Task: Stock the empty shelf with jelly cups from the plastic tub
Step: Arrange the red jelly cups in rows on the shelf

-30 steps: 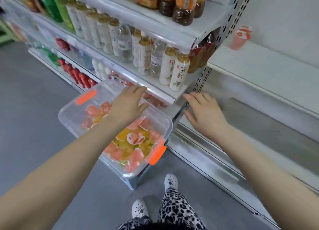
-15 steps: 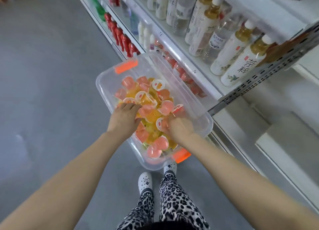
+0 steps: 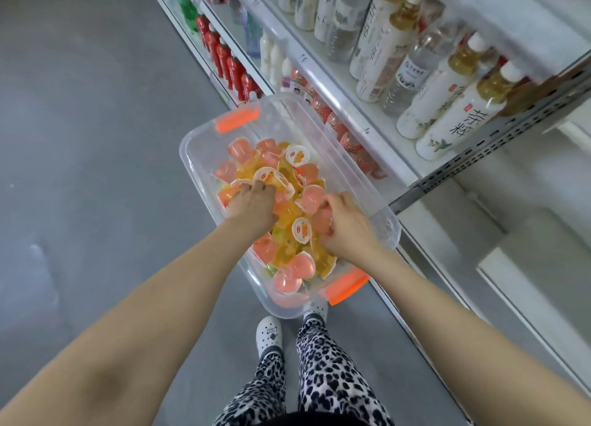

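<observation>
A clear plastic tub [image 3: 198,157] with orange handle clips stands on the floor by the shelving, filled with several pink and yellow jelly cups [image 3: 297,157]. Both hands are down inside it. My left hand [image 3: 252,203] rests palm down on the cups at the tub's left side, fingers curled onto a cup. My right hand [image 3: 347,224] is at the right side, its fingers closed around pink cups. The empty white shelf [image 3: 527,266] lies at the right edge of the view.
Shelves of drink bottles [image 3: 447,87] run along the upper right, with red bottles [image 3: 230,64] on a low shelf behind the tub. A perforated metal upright [image 3: 486,150] divides the bays. Grey floor spreads to the left. My feet in white shoes [image 3: 270,333] stand just behind the tub.
Both hands went from above the tub and shelf edge down into the cups. My view tilted down onto the tub. The fingers have since closed on cups.
</observation>
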